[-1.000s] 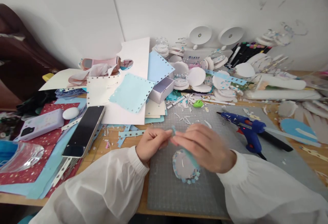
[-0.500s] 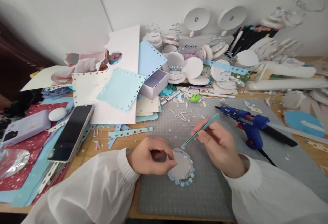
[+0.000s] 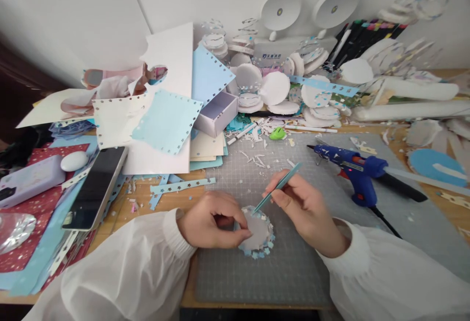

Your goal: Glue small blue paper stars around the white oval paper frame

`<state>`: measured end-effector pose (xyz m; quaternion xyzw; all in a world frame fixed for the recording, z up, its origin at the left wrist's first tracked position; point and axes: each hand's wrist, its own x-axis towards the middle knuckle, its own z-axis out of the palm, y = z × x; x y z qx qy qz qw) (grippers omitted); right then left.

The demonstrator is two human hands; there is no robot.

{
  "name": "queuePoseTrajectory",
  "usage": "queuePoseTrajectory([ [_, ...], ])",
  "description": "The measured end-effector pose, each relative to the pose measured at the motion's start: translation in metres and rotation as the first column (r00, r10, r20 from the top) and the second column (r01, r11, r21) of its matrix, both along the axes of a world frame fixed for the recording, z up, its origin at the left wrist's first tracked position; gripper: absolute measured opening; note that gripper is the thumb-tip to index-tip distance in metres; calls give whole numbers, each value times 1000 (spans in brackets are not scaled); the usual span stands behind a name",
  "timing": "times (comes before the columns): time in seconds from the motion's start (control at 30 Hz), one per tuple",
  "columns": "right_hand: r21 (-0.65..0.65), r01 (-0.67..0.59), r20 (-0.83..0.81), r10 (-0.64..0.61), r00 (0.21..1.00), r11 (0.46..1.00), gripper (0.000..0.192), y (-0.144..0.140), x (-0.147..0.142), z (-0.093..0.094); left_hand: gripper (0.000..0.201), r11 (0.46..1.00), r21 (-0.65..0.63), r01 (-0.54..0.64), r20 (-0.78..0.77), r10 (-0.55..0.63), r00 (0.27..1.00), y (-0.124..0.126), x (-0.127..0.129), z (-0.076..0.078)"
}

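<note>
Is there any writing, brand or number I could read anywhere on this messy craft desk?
White stand with two round discs, by the wall: a small blue printed label, too blurred to read.
Grey cutting mat: grid lines only, no legible numbers.
Blue glue gun, dark phone, lilac case: no readable text.

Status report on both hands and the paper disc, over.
Left hand pinching paper disc flat on cutting mat. Right hand gripping teal tweezers, tip at disc's top edge. Glue gun lies apart, right.
</note>
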<state>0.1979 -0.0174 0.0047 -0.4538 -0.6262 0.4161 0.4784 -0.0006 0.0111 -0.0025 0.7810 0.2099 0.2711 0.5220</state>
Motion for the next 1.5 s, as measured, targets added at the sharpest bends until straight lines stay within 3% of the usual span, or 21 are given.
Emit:
queuePoseTrajectory([
  [0.33,-48,19,19,-18,1000,999,12,2,1,-2,15,1000,0,-17,21,17,1000,0,-1,-2],
  [1.07,-208,-75,-216,29,976,975,10,3,8,-17,13,1000,-3,-17,12,17,1000,-1,0,0],
  [1.5,-177,-46,-94,30,995,983,10,4,6,-9,13,1000,3,-18,14,18,1000,-1,-1,-1],
])
